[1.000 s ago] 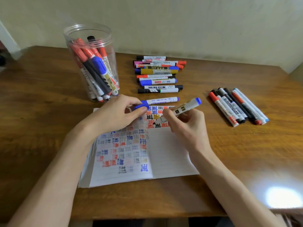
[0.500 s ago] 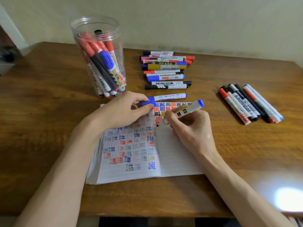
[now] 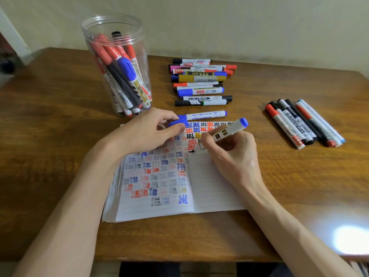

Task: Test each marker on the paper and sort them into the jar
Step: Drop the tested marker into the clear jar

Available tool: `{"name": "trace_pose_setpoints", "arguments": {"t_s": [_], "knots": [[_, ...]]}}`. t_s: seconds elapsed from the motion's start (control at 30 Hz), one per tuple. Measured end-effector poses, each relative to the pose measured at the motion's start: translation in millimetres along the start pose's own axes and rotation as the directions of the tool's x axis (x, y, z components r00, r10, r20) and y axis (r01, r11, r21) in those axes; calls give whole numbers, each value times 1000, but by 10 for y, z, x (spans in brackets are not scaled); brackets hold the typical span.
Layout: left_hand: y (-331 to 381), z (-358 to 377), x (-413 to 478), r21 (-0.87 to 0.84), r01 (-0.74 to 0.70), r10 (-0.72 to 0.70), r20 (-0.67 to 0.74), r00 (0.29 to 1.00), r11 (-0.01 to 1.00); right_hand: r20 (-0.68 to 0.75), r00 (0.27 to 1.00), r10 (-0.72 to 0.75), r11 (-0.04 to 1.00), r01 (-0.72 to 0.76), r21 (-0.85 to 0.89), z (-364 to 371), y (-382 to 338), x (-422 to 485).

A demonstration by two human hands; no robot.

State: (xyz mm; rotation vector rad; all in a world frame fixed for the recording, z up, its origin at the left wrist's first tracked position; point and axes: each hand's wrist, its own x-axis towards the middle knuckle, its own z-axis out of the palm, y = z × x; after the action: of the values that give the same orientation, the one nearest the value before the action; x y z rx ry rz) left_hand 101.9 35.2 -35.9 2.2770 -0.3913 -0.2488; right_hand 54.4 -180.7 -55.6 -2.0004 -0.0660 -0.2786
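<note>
My R hand point(image 3: 229, 154) pinches marker point(image 3: 229, 129), tip on paper point(image 3: 215, 188) near desk's point(image 3: 60, 126) front edge; L hand point(image 3: 143, 136) pinches blue cap point(image 3: 177, 123). Jar point(image 3: 137, 37) twd far-left corner, wood showing btwn.

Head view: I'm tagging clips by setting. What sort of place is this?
Likely a home desk: a wooden table against a plain wall, an open notebook and a clear jar of markers.

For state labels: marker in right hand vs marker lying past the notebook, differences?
Held marker is tilted, tip on the notebook; lying marker rests flat on the table. Held marker looks thicker, with black-and-gold labels; lying marker slimmer, blue print. Both: white barrels, blue ends.
</note>
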Motion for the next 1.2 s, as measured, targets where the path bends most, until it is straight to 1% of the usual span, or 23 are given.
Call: {"name": "trace_pose_setpoints", "arguments": {"t_s": [0.13,0.43,0.57,0.67,0.77,0.93,1.07,1.2], "knots": [[-6,-3,5,12,9,-9,6,1000,1000,-12,1000,8,999,-8,36,-16,0,6],[-3,0,-6,-3,-5,5,-3,1000,1000,44,999,12,1000,-12,3,-13,-15,-8],[-4,-7,-8,-5,-6,6,1,1000,1000,-5,1000,10,999,-10,-33,7,-11,-7],[-11,-9,-6,-11,-7,7,1,1000,1000,-24,1000,17,1000,-18,-14,1,-3,-4],[-31,-5,9,1,-2,2,3,1000,1000,-8,1000,18,1000,-18,8,-6,8,-4],[-46,-6,16,22,-5,5,-3,1000,1000,48,999,14,1000,-14,1,0,-4,-19],[-59,1,23,32,1,0,-4,1000,999,62,998,18,1000,-17,-3,2,-10,-24],[-55,0,18,12,-10,10,-1,1000,1000,19,1000,8,999,-7,-53,9,-9,-14]]}}
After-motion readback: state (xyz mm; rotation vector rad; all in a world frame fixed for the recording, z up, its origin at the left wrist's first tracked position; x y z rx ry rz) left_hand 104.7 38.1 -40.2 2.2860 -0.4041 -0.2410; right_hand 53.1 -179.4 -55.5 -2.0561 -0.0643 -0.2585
